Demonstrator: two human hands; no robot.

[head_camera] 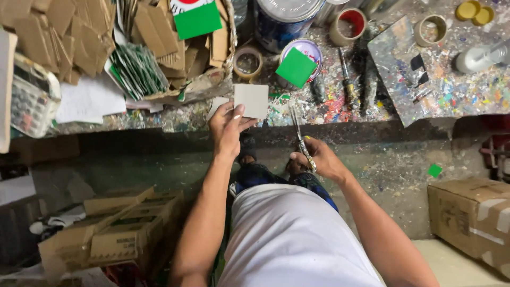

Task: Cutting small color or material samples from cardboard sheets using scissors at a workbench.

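Nearest: white-shirted torso, both forearms reaching out over the floor gap. Right hand [319,158] low, at the near edge of the paint-spattered bench [457,95], fingers closed through the handles of a pair of metal scissors [300,135], blades pointing up and away, seemingly shut or nearly so. Left hand [227,127] higher, fingers and thumb pinching the lower left corner of a pale grey square card [252,100], held flat above the bench's front edge. Beyond: a green square card [296,67] resting on a small round tin [308,50], a big paint can [281,18], screwdrivers, a shallow basket [226,58] of brown cardboard offcuts and green strips, a calculator [32,95] far left. Risk, as judged: blade tips stand close to the left thumb; a one-corner pinch could let the card swing or slip, skewing any cut
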